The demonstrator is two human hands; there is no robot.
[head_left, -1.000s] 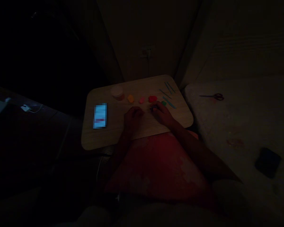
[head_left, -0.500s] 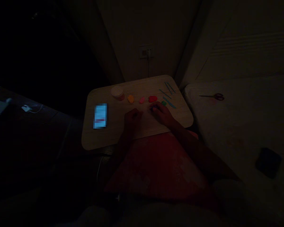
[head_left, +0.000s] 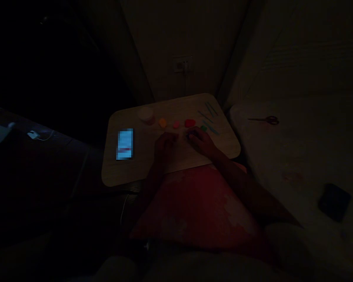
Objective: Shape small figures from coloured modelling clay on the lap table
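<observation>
In the dim light, my right hand (head_left: 202, 141) rests on the wooden table with its fingers closed around a small dark purple lump (head_left: 191, 134) like modelling clay. My left hand (head_left: 164, 144) is beside it with curled fingers; whatever they may hold is hidden. Beyond the hands lie an orange clay lump (head_left: 162, 123), a pink lump (head_left: 176, 124) and a red lump (head_left: 190, 123). A green lump (head_left: 204, 128) sits just past my right hand. Close to it are a wide teal modelling tool (head_left: 211, 127) and several thin teal tools (head_left: 205, 116).
The small table (head_left: 141, 172) carries a lit phone (head_left: 124, 144) at left and a round, pale-topped tub (head_left: 146, 115) at the back. On the pale surface to the right lie scissors (head_left: 264, 120) and a dark object (head_left: 334, 202). A wall socket (head_left: 182, 64) holds a plug.
The fingers of my left hand have shifted slightly, reaching a little further right. My right hand stays almost in place on the purple lump. The view has dimmed a little.
</observation>
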